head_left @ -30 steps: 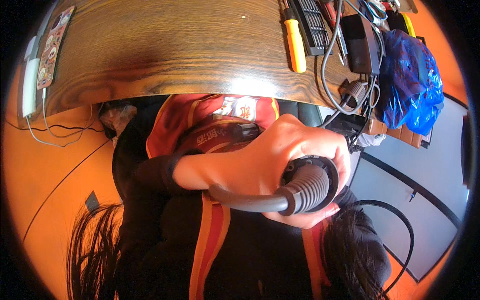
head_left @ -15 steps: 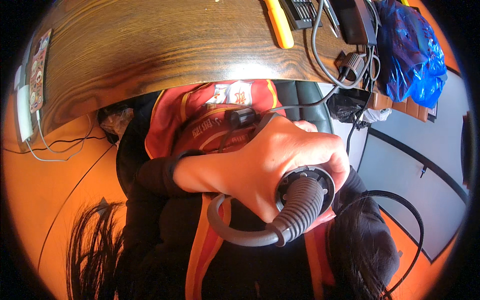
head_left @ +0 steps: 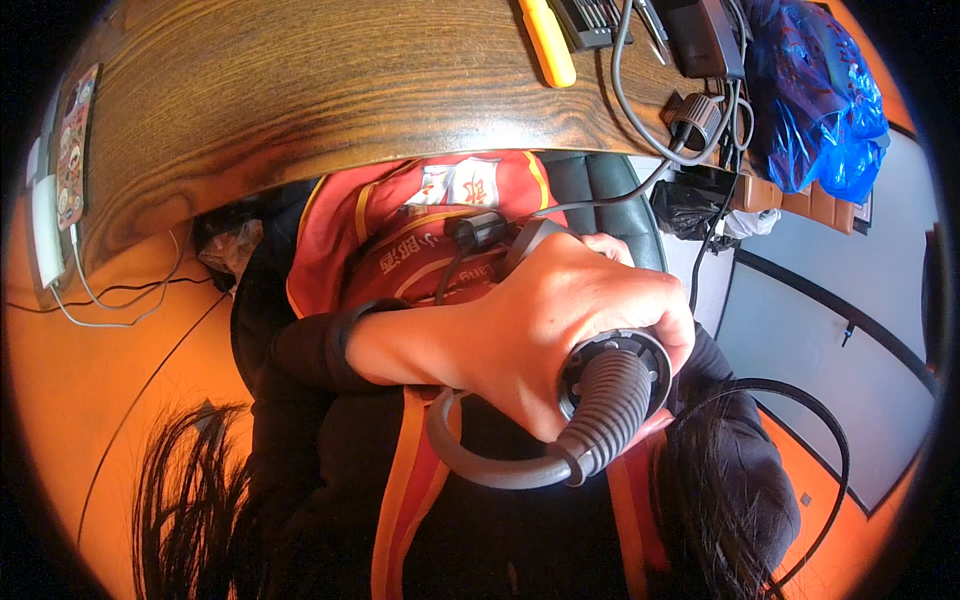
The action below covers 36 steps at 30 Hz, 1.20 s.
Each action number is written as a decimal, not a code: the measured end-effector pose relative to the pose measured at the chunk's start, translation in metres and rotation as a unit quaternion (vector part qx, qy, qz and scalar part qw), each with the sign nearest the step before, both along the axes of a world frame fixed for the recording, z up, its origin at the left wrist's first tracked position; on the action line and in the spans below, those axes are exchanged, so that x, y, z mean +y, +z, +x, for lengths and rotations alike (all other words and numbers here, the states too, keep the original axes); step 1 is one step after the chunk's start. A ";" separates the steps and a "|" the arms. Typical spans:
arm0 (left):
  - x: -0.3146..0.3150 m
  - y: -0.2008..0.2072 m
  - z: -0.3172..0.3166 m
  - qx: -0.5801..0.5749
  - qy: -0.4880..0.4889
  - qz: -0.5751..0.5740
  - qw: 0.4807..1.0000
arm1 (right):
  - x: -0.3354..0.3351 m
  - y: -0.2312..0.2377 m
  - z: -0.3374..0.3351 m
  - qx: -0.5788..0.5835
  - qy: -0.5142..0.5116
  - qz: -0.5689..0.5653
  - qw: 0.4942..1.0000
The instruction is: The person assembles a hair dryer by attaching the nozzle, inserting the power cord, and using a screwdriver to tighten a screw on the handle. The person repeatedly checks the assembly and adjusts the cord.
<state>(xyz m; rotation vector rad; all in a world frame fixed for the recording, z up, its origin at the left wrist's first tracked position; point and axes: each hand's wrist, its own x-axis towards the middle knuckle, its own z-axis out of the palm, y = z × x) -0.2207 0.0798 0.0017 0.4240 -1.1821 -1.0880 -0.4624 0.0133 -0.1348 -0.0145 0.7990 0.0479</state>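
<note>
My left hand [head_left: 545, 320] reaches in from the left and is closed round a dark, round-ended device [head_left: 572, 385] with a black collar. A thick grey cable [head_left: 500, 470] leaves that end through a ribbed sleeve [head_left: 615, 400] and curls back to the left under my wrist. Below the collar's right side a bit of skin shows; I cannot tell which hand it belongs to. My right sleeve [head_left: 740, 470] comes up at the right, its hand largely or wholly hidden behind the device. Beyond my left hand lies a short black cylinder [head_left: 480, 232] on a thin cable, over a red apron [head_left: 345, 235].
A wooden table [head_left: 330, 90] curves ahead, bearing a yellow-handled tool [head_left: 548, 45], a black power brick [head_left: 705, 40] and tangled grey cables. A blue plastic bag [head_left: 820, 110] is at the right. A patterned phone case [head_left: 75, 150] is at the left edge. A black cable [head_left: 835, 440] loops beside my right arm.
The view has shifted slightly, so the table and its things sit a little higher. My left hand keeps its grip; the device and ribbed sleeve have barely moved.
</note>
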 end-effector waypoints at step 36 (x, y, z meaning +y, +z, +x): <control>-0.007 -0.032 0.115 0.479 -0.009 -0.080 0.874 | -0.014 0.094 0.059 -0.229 0.032 -0.268 0.935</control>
